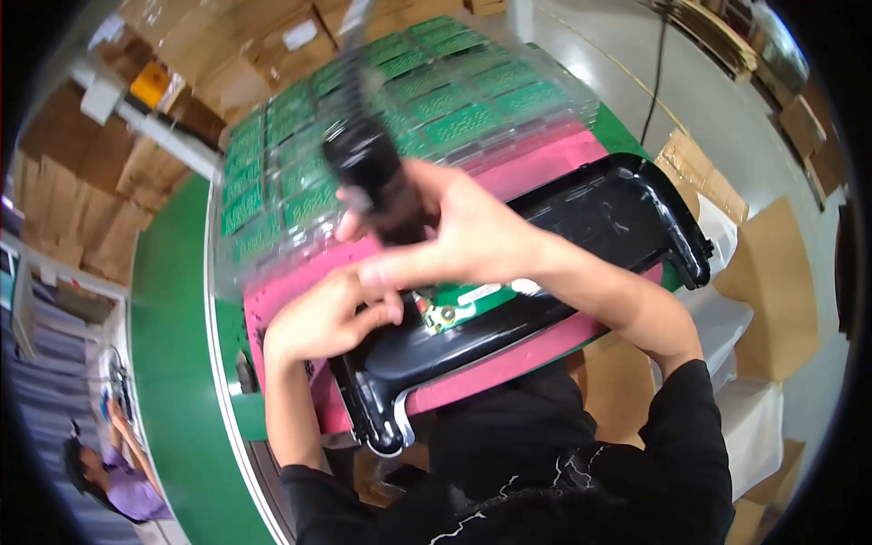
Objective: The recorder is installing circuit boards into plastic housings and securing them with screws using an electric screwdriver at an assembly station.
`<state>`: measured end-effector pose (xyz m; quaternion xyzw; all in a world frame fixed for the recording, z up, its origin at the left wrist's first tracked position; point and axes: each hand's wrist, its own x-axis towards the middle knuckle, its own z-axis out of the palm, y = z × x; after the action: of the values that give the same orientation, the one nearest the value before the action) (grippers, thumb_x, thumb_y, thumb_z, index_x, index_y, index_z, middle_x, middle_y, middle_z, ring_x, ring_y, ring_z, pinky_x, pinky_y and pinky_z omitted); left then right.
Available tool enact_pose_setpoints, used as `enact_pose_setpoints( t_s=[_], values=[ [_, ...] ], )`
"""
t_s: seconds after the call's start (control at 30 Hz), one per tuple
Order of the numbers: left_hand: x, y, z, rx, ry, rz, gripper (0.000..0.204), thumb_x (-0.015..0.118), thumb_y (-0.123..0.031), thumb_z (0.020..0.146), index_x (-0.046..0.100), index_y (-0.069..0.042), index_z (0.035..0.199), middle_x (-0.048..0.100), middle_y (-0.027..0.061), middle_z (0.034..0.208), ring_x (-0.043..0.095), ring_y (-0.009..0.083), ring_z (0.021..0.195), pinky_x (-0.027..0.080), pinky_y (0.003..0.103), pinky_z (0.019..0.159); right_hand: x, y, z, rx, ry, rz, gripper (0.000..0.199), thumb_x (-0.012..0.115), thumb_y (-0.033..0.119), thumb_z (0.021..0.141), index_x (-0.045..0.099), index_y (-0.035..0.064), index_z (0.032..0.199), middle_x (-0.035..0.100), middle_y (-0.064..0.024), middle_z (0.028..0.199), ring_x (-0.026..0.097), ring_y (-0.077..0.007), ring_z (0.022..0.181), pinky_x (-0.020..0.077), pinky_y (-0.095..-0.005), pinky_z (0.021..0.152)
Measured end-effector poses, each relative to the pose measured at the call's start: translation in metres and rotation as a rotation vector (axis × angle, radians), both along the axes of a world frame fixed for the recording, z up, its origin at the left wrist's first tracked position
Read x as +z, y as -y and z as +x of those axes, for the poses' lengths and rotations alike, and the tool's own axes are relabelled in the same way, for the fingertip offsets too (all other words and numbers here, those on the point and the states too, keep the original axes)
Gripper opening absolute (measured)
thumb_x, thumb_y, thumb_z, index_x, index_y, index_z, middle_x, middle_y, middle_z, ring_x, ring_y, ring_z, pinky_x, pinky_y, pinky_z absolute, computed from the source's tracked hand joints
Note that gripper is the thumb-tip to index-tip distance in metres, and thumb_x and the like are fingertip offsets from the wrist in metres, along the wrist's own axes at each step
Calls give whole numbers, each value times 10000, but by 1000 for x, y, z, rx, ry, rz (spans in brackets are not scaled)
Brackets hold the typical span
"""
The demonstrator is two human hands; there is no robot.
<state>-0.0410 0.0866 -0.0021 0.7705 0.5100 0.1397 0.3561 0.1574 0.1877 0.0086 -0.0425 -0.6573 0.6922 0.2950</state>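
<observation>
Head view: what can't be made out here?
- Black tool: motion-blurred; its tip is hidden behind the right hand.
- Green circuit board: mostly covered by both hands; the left hand hides its near end.
- Black housing: middle hidden by the right forearm.
- Clear tray of boards: blurred, detail unreadable.

**A:** so the black housing (581, 213) is clearly plastic, pretty glossy, you can see light streaks along its rim. It sits on a pink pad (536, 163) that looks matt and soft, foam maybe.

**B:** yep. The trays (427, 82) at the worktop's far edge are clear thin plastic, shiny, with green circuit boards (459, 123) under them. The tool (363, 159) in the right hand (463, 227) is black, dull plastic. Worktop (173, 300) is smooth green, and there's rough brown cardboard (781, 291) beside it.
</observation>
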Motion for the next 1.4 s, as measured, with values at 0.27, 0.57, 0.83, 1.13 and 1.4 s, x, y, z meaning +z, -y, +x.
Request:
enact_pose_setpoints(
  t_s=[0.27, 0.57, 0.83, 1.13, 1.4],
  values=[
    [-26, 16, 14, 503, 303, 180, 125, 577, -74, 942, 643, 33, 942, 689, 128, 730, 673, 240, 617, 528, 337, 609, -13, 13, -25, 88, -28, -107, 194, 758, 98, 823, 631, -3, 928, 643, -44, 762, 614, -98, 614, 505, -240, 558],
    [-47, 16, 25, 421, 229, 342, 112, 637, -87, 887, 650, 22, 911, 666, 199, 831, 658, 387, 799, 524, 431, 718, -32, 24, -14, -209, -197, -15, 349, 713, 236, 844, 475, 55, 1023, 467, -9, 629, 428, -100, 471, 351, -260, 424],
    [-38, 18, 28, 325, 395, 199, 139, 737, -52, 810, 664, 31, 896, 645, 83, 789, 630, 179, 701, 489, 291, 629, -11, 28, 20, -102, -478, -51, 380, 566, 477, 941, 490, 147, 1114, 491, 50, 663, 467, -75, 515, 389, -274, 587],
    [-37, 16, 31, 279, 462, 116, 100, 652, 35, 854, 648, 77, 944, 666, 140, 816, 663, 214, 690, 525, 308, 638, -17, 23, 30, 12, -524, 91, 401, 618, 456, 931, 461, 157, 1148, 558, 33, 711, 504, -98, 540, 439, -292, 621],
    [-40, 15, 31, 255, 409, 139, 63, 634, 41, 867, 641, 68, 923, 643, 147, 805, 661, 257, 712, 521, 326, 660, -17, 26, 35, -30, -538, 126, 437, 631, 476, 932, 446, 155, 1165, 578, 23, 733, 532, -109, 549, 452, -290, 604]
  ],
)
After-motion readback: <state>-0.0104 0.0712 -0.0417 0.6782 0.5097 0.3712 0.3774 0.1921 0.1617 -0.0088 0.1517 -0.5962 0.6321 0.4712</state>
